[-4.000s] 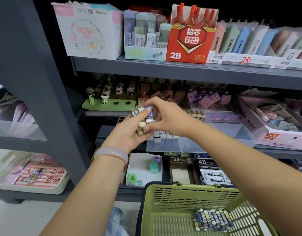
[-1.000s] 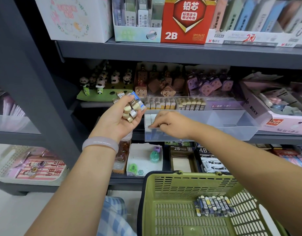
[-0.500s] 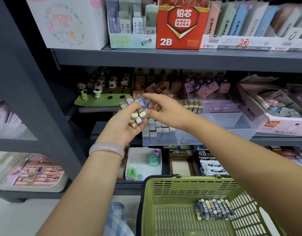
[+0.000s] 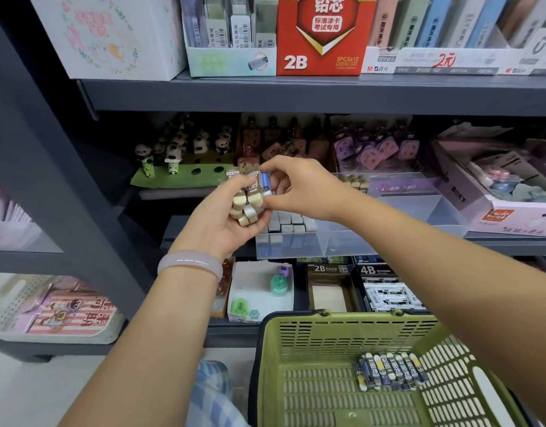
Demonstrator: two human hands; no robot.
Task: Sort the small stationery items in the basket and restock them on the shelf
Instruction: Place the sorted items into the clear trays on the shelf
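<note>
My left hand [image 4: 217, 224] grips a bunch of small sleeved erasers [image 4: 247, 197] in front of the middle shelf. My right hand [image 4: 299, 188] reaches across and pinches a blue-sleeved eraser [image 4: 265, 181] at the top of that bunch. Just behind and below the hands stands a clear plastic bin [image 4: 389, 217] with rows of erasers in its left part. The green basket [image 4: 336, 334] sits at the bottom right, holding a packed row of dark-wrapped erasers [image 4: 389, 371].
The grey top shelf [image 4: 296, 94] carries a red 2B lead box [image 4: 322, 35] and pastel boxes. Panda erasers [image 4: 179, 149] and purple items line the middle shelf. Below are 2B and 4B boxes [image 4: 367, 285] and a white tray [image 4: 259, 291]. A dark upright post [image 4: 49, 149] stands left.
My right hand rose from the clear bin to the bunch in my left hand and now pinches the blue-sleeved eraser. The camera view shifted slightly.
</note>
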